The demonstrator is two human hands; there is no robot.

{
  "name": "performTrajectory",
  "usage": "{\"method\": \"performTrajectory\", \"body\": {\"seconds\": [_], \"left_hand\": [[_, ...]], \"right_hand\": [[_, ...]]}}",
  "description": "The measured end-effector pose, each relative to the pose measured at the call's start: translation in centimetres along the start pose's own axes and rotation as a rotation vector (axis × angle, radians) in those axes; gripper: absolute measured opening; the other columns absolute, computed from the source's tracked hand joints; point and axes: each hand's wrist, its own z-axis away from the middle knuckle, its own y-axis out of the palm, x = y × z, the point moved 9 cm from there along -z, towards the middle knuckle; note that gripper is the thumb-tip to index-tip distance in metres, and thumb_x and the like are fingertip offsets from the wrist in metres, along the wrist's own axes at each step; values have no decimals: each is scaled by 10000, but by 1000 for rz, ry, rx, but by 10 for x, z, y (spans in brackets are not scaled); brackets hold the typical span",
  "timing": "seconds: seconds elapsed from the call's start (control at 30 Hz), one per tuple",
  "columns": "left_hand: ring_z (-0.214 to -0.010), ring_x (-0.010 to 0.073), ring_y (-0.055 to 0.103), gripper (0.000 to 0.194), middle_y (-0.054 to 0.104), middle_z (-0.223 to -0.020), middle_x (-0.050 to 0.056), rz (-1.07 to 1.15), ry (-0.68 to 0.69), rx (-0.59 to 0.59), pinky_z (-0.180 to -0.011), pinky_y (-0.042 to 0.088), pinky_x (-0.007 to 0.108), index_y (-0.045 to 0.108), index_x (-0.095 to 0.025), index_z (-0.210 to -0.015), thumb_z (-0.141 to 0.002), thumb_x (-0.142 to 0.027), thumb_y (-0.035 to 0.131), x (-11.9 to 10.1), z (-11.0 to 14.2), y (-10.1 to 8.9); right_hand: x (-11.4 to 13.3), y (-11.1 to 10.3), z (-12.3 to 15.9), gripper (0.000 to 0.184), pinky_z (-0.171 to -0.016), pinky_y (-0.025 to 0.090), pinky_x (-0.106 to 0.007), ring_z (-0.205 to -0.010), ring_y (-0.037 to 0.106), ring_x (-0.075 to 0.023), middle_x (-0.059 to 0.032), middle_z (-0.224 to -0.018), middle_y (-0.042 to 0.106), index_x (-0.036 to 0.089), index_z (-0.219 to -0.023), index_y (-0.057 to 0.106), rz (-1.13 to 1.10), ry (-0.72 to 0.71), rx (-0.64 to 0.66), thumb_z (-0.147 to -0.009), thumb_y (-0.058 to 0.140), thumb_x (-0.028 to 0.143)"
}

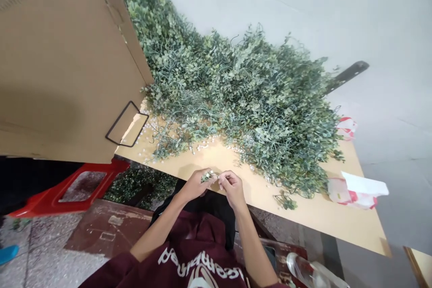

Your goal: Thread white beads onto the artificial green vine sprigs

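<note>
My left hand point(195, 185) is closed around a small green leafy sprig point(206, 176) with pale, bead-like spots on it. Close beside it, my right hand point(233, 187) pinches thumb and fingers together near the sprig's tip; whatever is between them is too small to make out. Both hands are over the near edge of the light wooden table point(216, 157). Past them lies a large heap of leafy green sprigs point(249, 85), apparently artificial. Small white beads point(204, 145) are scattered along its near side. One loose sprig point(286, 201) rests to the right.
A big cardboard box point(67, 54) stands at the left, with a black wire frame point(116, 122) at its corner. Below it is a red plastic stool point(101, 184). Red-and-white wrappers point(353, 193) lie at the right. A dark flat bar point(351, 74) sticks out behind the heap.
</note>
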Motion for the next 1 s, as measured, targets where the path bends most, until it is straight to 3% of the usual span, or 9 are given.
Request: {"method": "performTrajectory", "body": {"seconds": [0.3,0.57,0.7,0.73,0.87,1.0], "left_hand": [[-638,110,440,303,470,-660,-28,-62,26,-56,-616,361,217,503,-144,-736,-917,-387,505,-2,1,-1],[-599,110,456,322,480,-631,-27,7,-15,-133,-612,391,229,525,-145,-742,-897,-426,548,3,9,-2],[-582,112,446,372,454,-603,-26,111,-68,-261,-613,395,239,514,-152,-693,-868,-473,582,6,30,-17],[-581,112,444,377,459,-608,-23,135,-91,-256,-612,395,241,523,-150,-699,-849,-487,606,7,38,-20],[-626,143,499,404,542,-668,8,131,-236,-56,-640,430,266,645,-155,-841,-772,-552,669,12,72,-27],[-851,247,623,504,686,-898,62,44,-372,-175,-860,492,372,715,-215,-1002,-714,-626,675,19,107,-65]], "right_hand": [[13,4,10,258,-539,443,-248,-515,515,-116,-5,-655,611,170,-762,668,139,-99,-69,-877,609,392],[20,9,13,221,-581,444,-244,-567,557,-136,2,-656,604,175,-822,684,176,-161,-40,-901,583,356],[23,7,15,245,-580,441,-243,-567,561,-140,4,-635,588,177,-822,667,191,-190,-66,-928,534,353],[24,6,15,255,-580,441,-244,-567,560,-140,2,-638,588,177,-824,667,196,-199,-64,-935,521,355],[25,6,16,273,-567,450,-245,-564,556,-139,-10,-676,604,181,-842,671,187,-219,-33,-941,500,369],[24,5,16,277,-573,466,-246,-575,571,-141,-18,-696,619,184,-858,677,165,-225,4,-944,493,371]]}}
